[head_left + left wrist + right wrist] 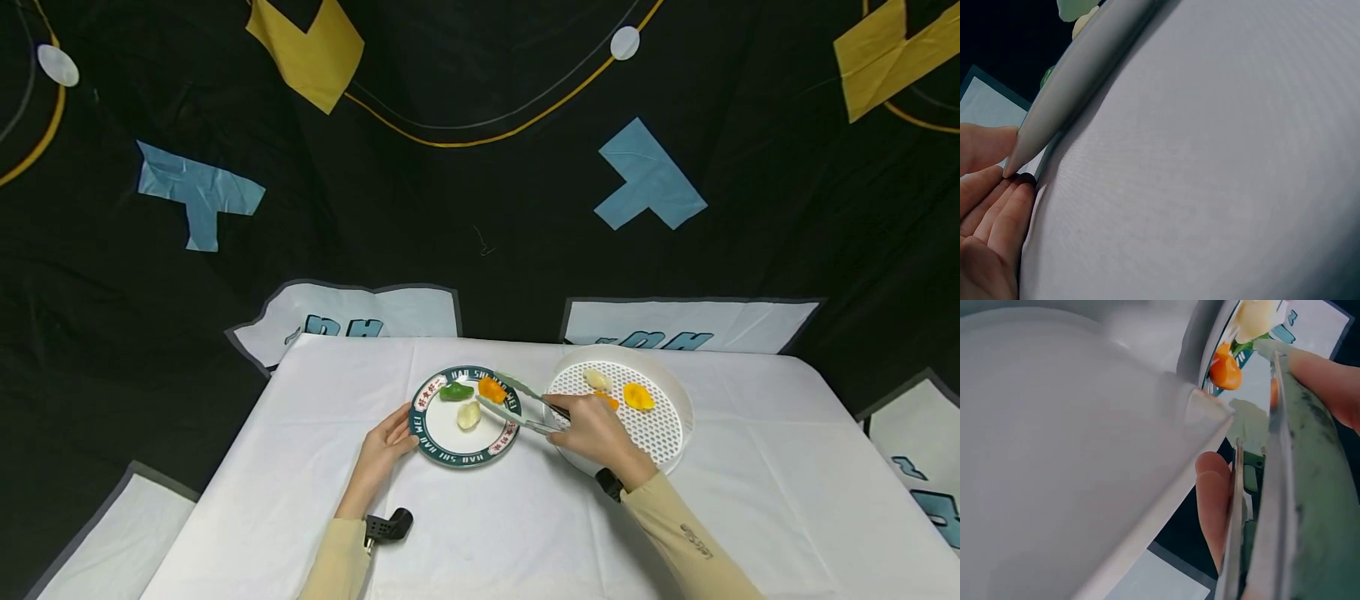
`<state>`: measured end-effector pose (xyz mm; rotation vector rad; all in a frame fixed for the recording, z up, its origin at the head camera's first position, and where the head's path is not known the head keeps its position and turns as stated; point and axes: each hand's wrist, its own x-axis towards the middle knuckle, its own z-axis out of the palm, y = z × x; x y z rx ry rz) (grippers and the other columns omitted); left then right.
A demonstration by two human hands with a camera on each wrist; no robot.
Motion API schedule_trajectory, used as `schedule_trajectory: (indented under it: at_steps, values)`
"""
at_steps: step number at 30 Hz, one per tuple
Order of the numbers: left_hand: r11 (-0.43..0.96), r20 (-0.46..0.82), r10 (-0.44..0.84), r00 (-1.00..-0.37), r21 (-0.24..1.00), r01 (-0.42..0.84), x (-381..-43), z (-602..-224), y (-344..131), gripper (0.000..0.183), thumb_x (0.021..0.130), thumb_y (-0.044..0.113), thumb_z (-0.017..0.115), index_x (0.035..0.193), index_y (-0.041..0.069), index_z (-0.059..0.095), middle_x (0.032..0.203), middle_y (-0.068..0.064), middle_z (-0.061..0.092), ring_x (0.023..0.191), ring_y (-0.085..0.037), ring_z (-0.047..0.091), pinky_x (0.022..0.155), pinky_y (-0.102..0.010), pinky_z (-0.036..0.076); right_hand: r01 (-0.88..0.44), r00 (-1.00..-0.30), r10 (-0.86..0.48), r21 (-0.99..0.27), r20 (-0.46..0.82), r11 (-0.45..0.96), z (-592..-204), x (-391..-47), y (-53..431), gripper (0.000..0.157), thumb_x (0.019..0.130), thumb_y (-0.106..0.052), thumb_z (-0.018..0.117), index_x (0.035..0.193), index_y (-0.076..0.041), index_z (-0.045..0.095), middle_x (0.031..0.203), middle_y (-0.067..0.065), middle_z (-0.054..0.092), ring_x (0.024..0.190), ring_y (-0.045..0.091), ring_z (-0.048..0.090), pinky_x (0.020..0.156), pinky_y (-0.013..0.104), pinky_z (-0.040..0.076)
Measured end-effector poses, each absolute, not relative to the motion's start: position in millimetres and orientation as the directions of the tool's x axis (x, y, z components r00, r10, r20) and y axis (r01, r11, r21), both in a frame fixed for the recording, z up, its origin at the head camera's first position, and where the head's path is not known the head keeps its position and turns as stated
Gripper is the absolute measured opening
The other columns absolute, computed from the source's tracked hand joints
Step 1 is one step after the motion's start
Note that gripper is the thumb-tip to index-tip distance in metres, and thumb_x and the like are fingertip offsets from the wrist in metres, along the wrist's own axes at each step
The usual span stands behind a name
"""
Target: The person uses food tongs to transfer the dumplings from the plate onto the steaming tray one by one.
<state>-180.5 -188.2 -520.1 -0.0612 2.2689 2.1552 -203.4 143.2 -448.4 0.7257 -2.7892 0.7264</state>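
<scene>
Standing on the bench (480,542), the white basket (679,400) seems light and stiff. Left of it, the plate (423,436) looks rigid, smooth and breakable, so its rim is the safe hold: the left hand (386,452) pinches it there. The right hand (597,430) pinches the springy-looking tongs (1322,506); their tips stand apart, either side of the orange piece (491,390) on the plate. That piece is likely light, slippery and easily bruised, best nipped gently mid-body. The green piece (455,391) and pale piece (468,416) lie near it.

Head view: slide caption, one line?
Left hand grips a green-rimmed round white plate beside a white perforated round tray; right hand holds green-and-silver tongs over the plate.
</scene>
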Motion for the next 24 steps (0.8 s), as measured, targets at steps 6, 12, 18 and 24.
schedule_trajectory:
  at_steps: [6, 12, 18, 24]
  values:
    - [0.038, -0.04, -0.019, -0.999, 0.998, -0.04, -180.0, -519.4, -187.9, 0.061, 0.086, -0.011, 0.057, 0.143, -0.009, 0.034, 0.145, -0.03, 0.033, 0.131, -0.037, 0.039, 0.1, -0.022, 0.044, -0.48, -0.877, -0.419, -0.391, 0.234, 0.785, -448.6, -205.0, 138.7, 0.051, 0.064, -0.014, 0.077, 0.114, -0.007, 0.071, 0.056, -0.008, 0.047, 0.048, 0.008, 0.034, 0.039, 0.02, 0.027]
    - [0.054, -0.041, -0.017, -0.999, 0.998, -0.042, -179.8, -519.3, -188.0, 0.061, 0.085, -0.01, 0.057, 0.142, -0.009, 0.035, 0.145, -0.031, 0.033, 0.131, -0.037, 0.038, 0.101, -0.022, 0.043, -0.483, -0.876, -0.426, -0.377, 0.227, 0.791, -450.4, -207.1, 135.5, 0.05, 0.064, -0.012, 0.076, 0.114, -0.005, 0.071, 0.052, -0.008, 0.042, 0.045, 0.007, 0.025, 0.037, 0.02, 0.022]
    - [0.047, -0.045, -0.024, -0.999, 0.998, -0.046, -180.0, -518.9, -188.1, 0.061, 0.085, -0.011, 0.057, 0.142, -0.008, 0.036, 0.145, -0.03, 0.034, 0.131, -0.036, 0.039, 0.1, -0.021, 0.043, -0.49, -0.872, -0.437, -0.391, 0.222, 0.779, -449.0, -208.7, 130.2, 0.047, 0.065, -0.008, 0.075, 0.112, -0.002, 0.071, 0.06, 0.001, 0.058, 0.043, 0.006, 0.023, 0.037, 0.019, 0.019]
    - [0.051, -0.047, -0.029, -0.998, 0.998, -0.049, -180.4, -519.4, -188.2, 0.061, 0.085, -0.01, 0.057, 0.142, -0.008, 0.036, 0.144, -0.03, 0.035, 0.131, -0.036, 0.039, 0.101, -0.021, 0.043, -0.494, -0.869, -0.435, -0.401, 0.234, 0.771, -449.2, -208.1, 128.0, 0.042, 0.067, -0.005, 0.075, 0.109, -0.001, 0.072, 0.081, 0.008, 0.07, 0.044, 0.007, 0.027, 0.037, 0.019, 0.021]
